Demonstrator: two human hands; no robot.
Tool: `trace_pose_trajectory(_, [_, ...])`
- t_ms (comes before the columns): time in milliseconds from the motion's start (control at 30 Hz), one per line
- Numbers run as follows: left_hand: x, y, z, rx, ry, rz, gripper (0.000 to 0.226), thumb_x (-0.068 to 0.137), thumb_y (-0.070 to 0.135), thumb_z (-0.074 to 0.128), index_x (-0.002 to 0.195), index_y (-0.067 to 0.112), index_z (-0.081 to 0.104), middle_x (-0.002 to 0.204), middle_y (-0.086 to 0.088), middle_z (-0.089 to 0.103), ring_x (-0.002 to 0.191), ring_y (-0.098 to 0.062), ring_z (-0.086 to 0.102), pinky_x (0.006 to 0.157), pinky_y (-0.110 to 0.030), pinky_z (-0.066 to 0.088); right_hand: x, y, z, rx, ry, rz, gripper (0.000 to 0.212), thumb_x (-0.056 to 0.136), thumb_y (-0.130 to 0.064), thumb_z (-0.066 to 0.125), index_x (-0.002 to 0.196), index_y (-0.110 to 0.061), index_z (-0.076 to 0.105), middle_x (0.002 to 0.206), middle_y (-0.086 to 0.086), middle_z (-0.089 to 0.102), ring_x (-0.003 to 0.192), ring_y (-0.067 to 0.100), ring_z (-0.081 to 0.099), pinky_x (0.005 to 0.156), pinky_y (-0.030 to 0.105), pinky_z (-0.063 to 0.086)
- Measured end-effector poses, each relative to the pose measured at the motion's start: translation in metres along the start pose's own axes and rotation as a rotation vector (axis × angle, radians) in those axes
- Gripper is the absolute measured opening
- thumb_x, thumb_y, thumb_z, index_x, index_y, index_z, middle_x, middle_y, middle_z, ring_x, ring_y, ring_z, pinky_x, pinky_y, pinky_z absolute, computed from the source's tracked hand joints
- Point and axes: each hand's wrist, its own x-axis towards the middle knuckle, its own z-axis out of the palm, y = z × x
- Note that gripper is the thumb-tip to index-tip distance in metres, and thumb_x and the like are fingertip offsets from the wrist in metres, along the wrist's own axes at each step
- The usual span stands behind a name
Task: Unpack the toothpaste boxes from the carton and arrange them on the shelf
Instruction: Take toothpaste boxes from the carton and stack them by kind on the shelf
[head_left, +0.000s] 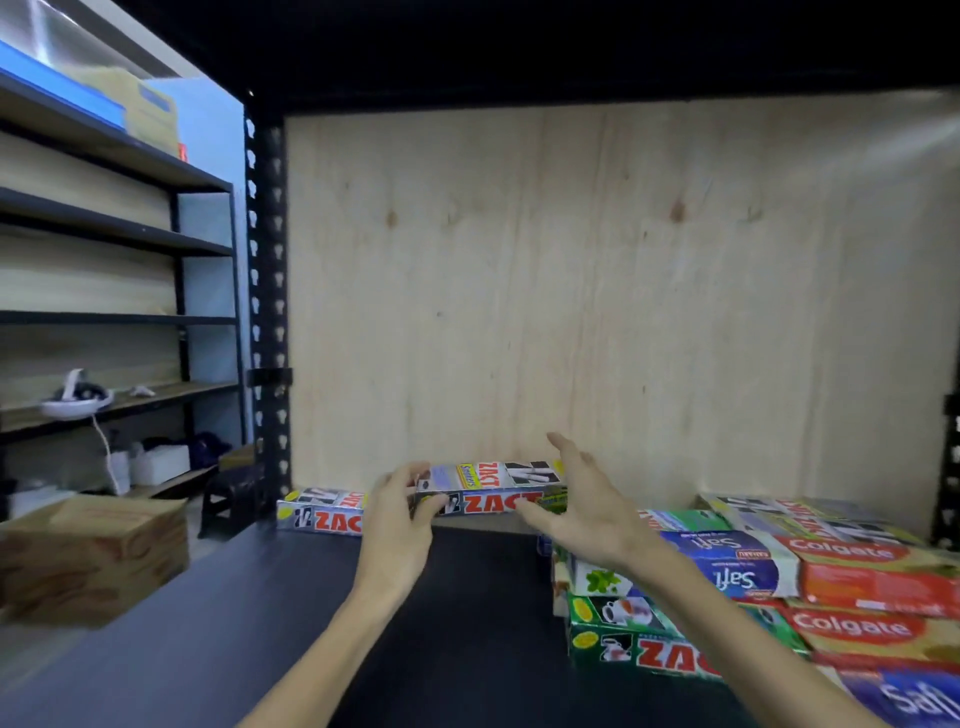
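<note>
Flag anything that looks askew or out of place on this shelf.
The boxes at the right lie in a loose, overlapping heap of mixed brands, some printed upside down. The silver Zact boxes along the back wall sit straight.

Two bare forearms came into view from the bottom edge, ending in the left hand (397, 525) and the right hand (584, 506). No sleeve showed on either arm up to the frame's edge. Neither wrist carried a watch or band, and the fingers bore no rings. No gloves were worn.
</note>
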Motion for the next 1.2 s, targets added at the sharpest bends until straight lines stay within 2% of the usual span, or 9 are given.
trace_pose_trajectory(67, [-0.011,0.001,-0.030,0.023,0.046,0.008,0.033,0.093,0.014,0.071,0.117,0.034,0.060,0.116,0.008,0.062,0.103,-0.008,0.064,0.087,-0.020,0.052,-0.005,-0.018,0.012,-0.004,-0.005,-0.028,0.090,0.091,-0.036,0.070,0.159,-0.019,0.014,0.156,0.003,0.029,0.139,0.016,0.039,0.104,0.016,0.027])
trace_pose_trajectory(167, [-0.032,-0.002,-0.073,0.146,0.089,0.032,0.030,0.095,0.015,0.068,0.123,0.024,0.064,0.116,0.010,0.064,0.105,-0.010,0.063,0.091,-0.025,0.049,-0.019,-0.040,0.034,0.017,-0.061,-0.035,0.082,0.093,-0.031,0.068,0.157,-0.021,0.018,0.150,0.003,0.041,0.129,0.015,0.047,0.101,0.020,0.034])
trace_pose_trajectory(267, [-0.059,-0.004,-0.103,0.279,0.002,0.042,0.030,0.098,0.019,0.063,0.128,0.024,0.062,0.114,0.015,0.058,0.105,-0.008,0.059,0.090,-0.025,0.044,-0.041,-0.049,0.060,0.023,-0.043,0.014,0.071,0.093,-0.024,0.066,0.153,-0.025,0.028,0.142,0.004,0.049,0.130,0.018,0.046,0.109,0.029,0.035])
trace_pose_trajectory(367, [-0.078,-0.003,-0.119,0.397,-0.114,0.041,0.028,0.100,0.025,0.061,0.127,0.024,0.061,0.112,0.014,0.054,0.108,-0.012,0.057,0.089,-0.030,0.045,-0.065,-0.045,0.080,0.102,-0.023,0.073,0.059,0.093,-0.012,0.066,0.146,-0.020,0.041,0.134,0.004,0.056,0.130,0.017,0.050,0.102,0.017,0.034])
trace_pose_trajectory(467, [-0.088,0.002,-0.126,0.450,-0.194,0.003,0.028,0.101,0.029,0.058,0.129,0.024,0.056,0.113,0.012,0.052,0.106,-0.012,0.054,0.088,-0.029,0.044,-0.084,-0.039,0.088,0.120,0.080,0.086,0.049,0.091,-0.011,0.069,0.136,-0.018,0.050,0.130,0.002,0.059,0.128,0.018,0.052,0.102,0.020,0.037])
trace_pose_trajectory(667, [-0.099,0.004,-0.130,0.446,-0.260,-0.038,0.042,0.098,0.036,0.062,0.136,0.025,0.048,0.129,0.006,0.052,0.113,-0.014,0.056,0.100,-0.035,0.048,-0.106,-0.043,0.086,0.168,0.120,0.123,0.059,0.092,-0.020,0.071,0.144,-0.021,0.044,0.137,-0.003,0.055,0.129,0.015,0.050,0.109,0.030,0.041])
trace_pose_trajectory(800, [-0.101,0.005,-0.127,0.592,-0.192,0.004,0.063,0.092,0.040,0.069,0.144,0.019,0.040,0.142,0.000,0.039,0.133,-0.020,0.041,0.112,-0.039,0.038,-0.112,-0.043,0.083,0.182,0.106,0.167,0.065,0.090,-0.027,0.073,0.147,-0.020,0.043,0.134,0.001,0.060,0.123,0.016,0.056,0.106,0.034,0.047])
trace_pose_trajectory(967, [-0.105,0.009,-0.126,0.798,-0.058,0.275,0.039,0.086,0.037,0.074,0.113,0.027,0.048,0.115,0.007,0.047,0.108,-0.014,0.044,0.096,-0.029,0.039,-0.115,-0.046,0.085,0.130,0.088,0.136,0.061,0.087,-0.038,0.073,0.139,-0.026,0.043,0.127,-0.003,0.056,0.118,0.013,0.054,0.100,0.032,0.049])
trace_pose_trajectory(1200, [-0.101,0.007,-0.128,0.610,-0.171,0.227,0.018,0.089,0.055,0.062,0.094,0.038,0.056,0.088,0.021,0.062,0.086,-0.001,0.059,0.093,-0.034,0.049,-0.119,-0.052,0.084,0.064,0.051,0.054,0.069,0.080,-0.054,0.072,0.136,-0.030,0.040,0.111,-0.008,0.052,0.109,0.010,0.048,0.094,0.032,0.048])
